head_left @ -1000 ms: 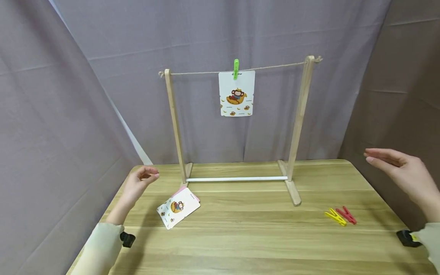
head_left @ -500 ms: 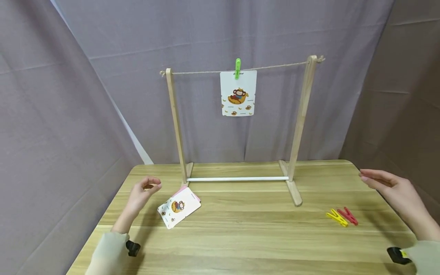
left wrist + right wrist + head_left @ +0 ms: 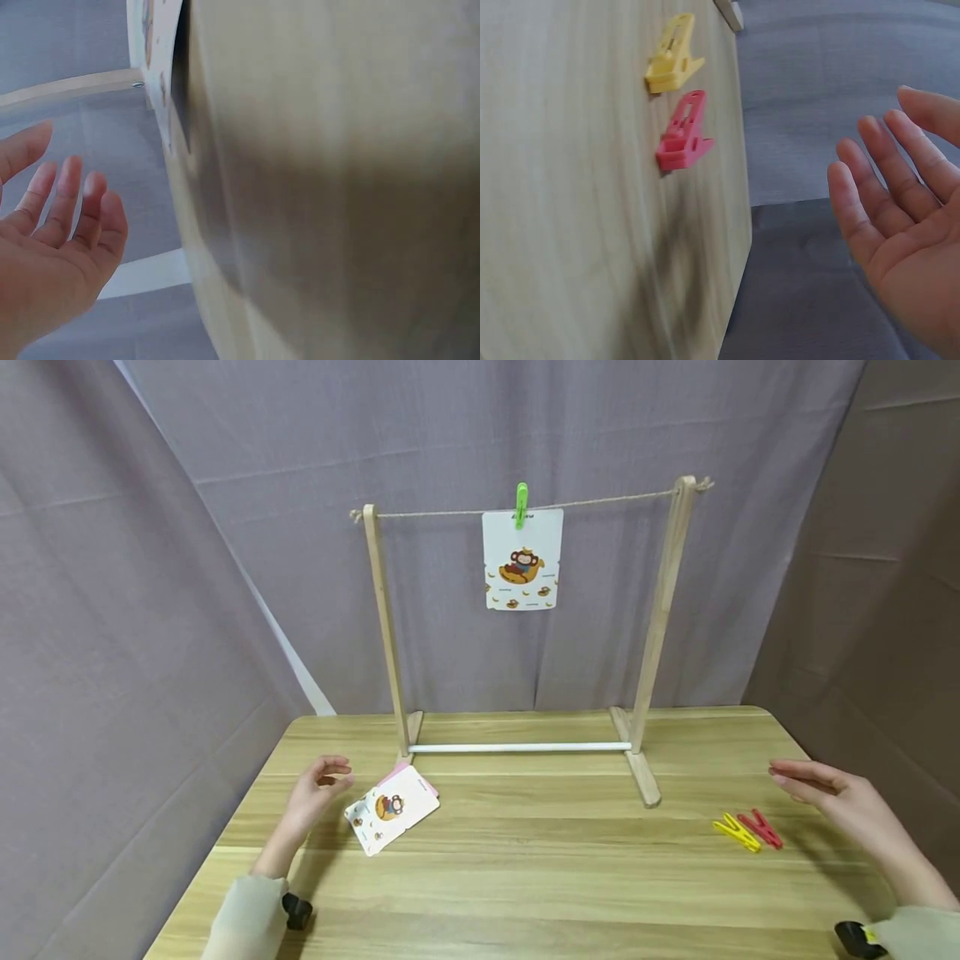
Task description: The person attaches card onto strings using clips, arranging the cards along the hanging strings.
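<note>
My left hand (image 3: 313, 797) hovers above the table, just left of a white card (image 3: 393, 808) with a monkey-and-banana print. That card lies flat, partly over a pink one (image 3: 429, 786). In the left wrist view the fingers (image 3: 67, 180) are loosely bent, and nothing is between them. On the right, my right hand (image 3: 840, 795) is held in the air beside a red clothespin (image 3: 761, 828) and a yellow clothespin (image 3: 737, 832). Its fingers (image 3: 885, 169) are relaxed and hold nothing. Both clothespins lie on the table, side by side.
A wooden rack (image 3: 657, 627) stands at the back with a string (image 3: 600, 502) between its posts. From the string hangs another monkey card (image 3: 522, 585), clipped by a green clothespin (image 3: 522, 503). A white bar (image 3: 517, 747) joins the feet. Grey curtains (image 3: 247, 443) surround the table (image 3: 525, 877).
Both hands have come down toward the table, the right one also moving left toward the clothespins. The left hand has come nearer the cards. The cards and clothespins stay where they were.
</note>
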A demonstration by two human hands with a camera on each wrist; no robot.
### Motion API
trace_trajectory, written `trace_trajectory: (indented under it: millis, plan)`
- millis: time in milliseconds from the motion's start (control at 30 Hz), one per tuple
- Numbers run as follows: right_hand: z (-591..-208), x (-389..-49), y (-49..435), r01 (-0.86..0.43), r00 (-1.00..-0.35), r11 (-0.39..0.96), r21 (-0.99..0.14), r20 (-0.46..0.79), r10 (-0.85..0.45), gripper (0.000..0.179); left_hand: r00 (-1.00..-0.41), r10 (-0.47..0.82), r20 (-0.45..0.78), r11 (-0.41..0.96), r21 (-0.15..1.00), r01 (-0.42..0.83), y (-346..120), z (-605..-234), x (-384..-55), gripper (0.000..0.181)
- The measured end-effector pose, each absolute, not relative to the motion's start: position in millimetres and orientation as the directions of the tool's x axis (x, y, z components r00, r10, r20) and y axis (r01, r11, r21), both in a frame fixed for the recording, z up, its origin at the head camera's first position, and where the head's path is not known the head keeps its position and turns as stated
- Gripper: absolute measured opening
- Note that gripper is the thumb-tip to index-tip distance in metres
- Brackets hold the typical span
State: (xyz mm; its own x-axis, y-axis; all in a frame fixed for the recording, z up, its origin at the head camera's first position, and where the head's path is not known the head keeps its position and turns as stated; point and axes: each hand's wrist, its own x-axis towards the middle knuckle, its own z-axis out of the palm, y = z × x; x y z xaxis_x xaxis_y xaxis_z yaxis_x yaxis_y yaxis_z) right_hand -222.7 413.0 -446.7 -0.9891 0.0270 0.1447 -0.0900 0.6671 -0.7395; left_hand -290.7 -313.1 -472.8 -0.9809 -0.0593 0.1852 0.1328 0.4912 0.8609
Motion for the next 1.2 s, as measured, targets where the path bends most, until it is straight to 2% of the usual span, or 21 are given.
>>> trace_trajectory:
  millis: [433, 767, 1200]
  plan:
    - [-466, -221, 424, -0.079, -0.995, 0.698, -0.712, 0.102, -0.009, 0.050, -0.993, -0.013, 0.118, 0.523, 0.847, 0.094, -314, -480, -290, 0.039]
    - [-470, -217, 426, 0.017, -1.000, 0.697, -0.717, -0.026, -0.003, 0.065, -0.997, 0.056, 0.059, 0.563, 0.823, 0.081, -310, -483, -293, 0.041]
    - [-483, -213, 428, -0.017, -1.000, 0.647, -0.763, -0.001, -0.027, 0.057, -0.993, 0.115, 0.010, 0.622, 0.779, 0.080, -302, -486, -295, 0.035]
